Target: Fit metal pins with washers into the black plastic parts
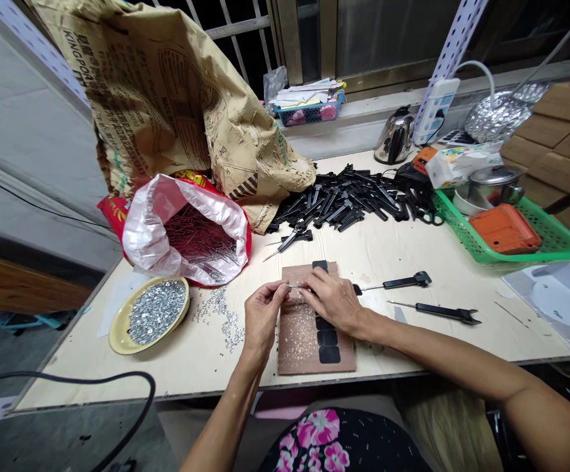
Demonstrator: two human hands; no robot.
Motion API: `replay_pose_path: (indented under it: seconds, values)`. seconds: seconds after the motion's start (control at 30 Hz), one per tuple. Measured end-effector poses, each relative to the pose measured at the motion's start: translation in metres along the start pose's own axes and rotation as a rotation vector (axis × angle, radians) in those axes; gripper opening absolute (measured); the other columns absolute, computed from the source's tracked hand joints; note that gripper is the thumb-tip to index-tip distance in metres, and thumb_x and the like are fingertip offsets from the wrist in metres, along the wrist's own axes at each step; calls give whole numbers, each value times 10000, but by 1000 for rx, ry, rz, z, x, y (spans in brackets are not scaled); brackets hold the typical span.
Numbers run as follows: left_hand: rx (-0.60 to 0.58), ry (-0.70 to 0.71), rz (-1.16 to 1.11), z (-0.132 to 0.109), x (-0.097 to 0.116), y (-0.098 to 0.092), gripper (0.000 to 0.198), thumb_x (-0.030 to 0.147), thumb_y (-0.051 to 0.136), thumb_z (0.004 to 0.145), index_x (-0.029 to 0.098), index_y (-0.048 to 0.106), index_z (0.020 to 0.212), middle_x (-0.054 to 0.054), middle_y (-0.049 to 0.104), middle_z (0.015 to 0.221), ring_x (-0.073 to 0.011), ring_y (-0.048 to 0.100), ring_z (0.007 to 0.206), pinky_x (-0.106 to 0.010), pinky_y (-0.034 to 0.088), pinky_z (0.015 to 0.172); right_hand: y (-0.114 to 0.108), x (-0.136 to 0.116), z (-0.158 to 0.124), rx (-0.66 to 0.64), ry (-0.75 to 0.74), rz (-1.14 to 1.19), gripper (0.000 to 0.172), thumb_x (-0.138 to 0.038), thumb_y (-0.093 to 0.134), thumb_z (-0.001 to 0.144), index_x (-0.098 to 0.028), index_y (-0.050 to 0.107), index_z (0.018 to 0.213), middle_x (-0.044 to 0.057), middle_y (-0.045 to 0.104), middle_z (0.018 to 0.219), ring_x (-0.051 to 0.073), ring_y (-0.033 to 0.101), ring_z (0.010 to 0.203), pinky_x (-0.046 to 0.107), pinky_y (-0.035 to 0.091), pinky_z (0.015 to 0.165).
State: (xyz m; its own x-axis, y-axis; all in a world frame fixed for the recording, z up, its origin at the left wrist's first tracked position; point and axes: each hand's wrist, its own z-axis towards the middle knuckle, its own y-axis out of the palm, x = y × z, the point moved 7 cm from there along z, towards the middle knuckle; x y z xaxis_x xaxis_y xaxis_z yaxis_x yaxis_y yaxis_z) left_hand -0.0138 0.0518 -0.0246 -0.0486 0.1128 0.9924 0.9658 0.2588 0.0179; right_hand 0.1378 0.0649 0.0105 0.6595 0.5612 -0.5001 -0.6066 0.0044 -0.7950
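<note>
My left hand (264, 311) is closed, thumb and forefinger pinching the end of a thin metal rod (293, 286). The rod runs across to my right hand (332, 298), whose bent fingers close on its other end. Both hands are over a brown board (294, 357) sprinkled with pale specks. A column of black pads (328, 337) runs along the board's right side, partly hidden by my right hand. Right of that hand lie a black-handled tool with a thin metal shaft (407, 280) and a second tool with a forked handle end (447, 313).
A yellow dish (185, 311) of small shiny metal pieces stands left, with loose pieces (233, 331) beside it. Behind are a red-and-white bag (140, 229) of thin rods, a large paper sack (176, 85) and a black handle pile (348, 196). A green basket (557, 249) stands right.
</note>
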Motion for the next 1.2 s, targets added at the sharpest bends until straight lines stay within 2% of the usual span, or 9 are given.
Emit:
replay_pose_path:
  seconds: [0.13,0.23,0.33,0.4,0.57,0.67,0.8,1.0,1.2]
  values:
    - [-2,-14,-1,-1,-2,1,267,340,743,674,135,701,840,-15,673,722,-112,593,631,-236,470,645,3,3,-1,-9,28,19,206,-276,423,942,-178,600,903,46,619,896,130,555,753,232,333,597]
    - [-17,1,26,-1,-1,2,265,345,737,682,133,696,835,-8,667,715,-105,584,615,-232,468,643,17,17,1,-159,227,425,232,-322,446,922,-173,573,796,1,589,747,98,505,632,209,316,543]
    - [-38,22,78,0,-1,3,265,354,727,694,130,694,833,-8,665,709,-107,587,629,-225,467,642,44,21,-4,-441,441,902,313,-398,444,899,-163,516,706,-33,508,623,58,357,443,207,233,426]
    - [-52,5,83,2,-5,4,273,359,726,695,130,694,839,-11,667,712,-109,592,633,-225,471,641,50,22,-8,-507,511,1030,312,-414,450,885,-163,509,709,-36,506,630,47,300,406,214,191,400]
    - [-102,-137,-66,4,-19,11,334,352,752,666,136,691,915,-15,678,738,-108,603,625,-237,484,647,17,28,-3,-208,341,615,202,-318,485,878,-180,584,768,-23,603,717,87,489,605,210,304,542]
    - [-114,-153,-53,5,-21,13,326,355,764,649,122,701,868,-21,678,723,-100,591,602,-222,474,615,4,25,-5,-135,259,361,143,-309,493,894,-218,602,876,-34,648,827,106,542,697,220,309,579]
    - [-95,-166,-53,5,-20,14,323,362,780,626,111,703,815,-15,666,692,-84,567,570,-203,461,569,-2,15,-8,-26,59,19,161,-277,463,932,-197,600,904,3,638,849,117,539,721,246,291,576]
    - [-110,-345,-224,3,-27,21,390,358,856,481,94,675,704,-11,637,618,-75,548,540,-212,484,577,-1,-5,-14,180,-307,-406,254,-181,397,959,-192,598,805,24,603,749,143,464,692,311,254,608]
    - [-45,-174,-105,6,-22,14,339,360,796,597,111,686,800,-16,664,693,-97,585,583,-232,480,611,2,3,-8,122,-210,-371,223,-181,400,950,-178,579,816,22,599,746,144,491,700,310,258,610]
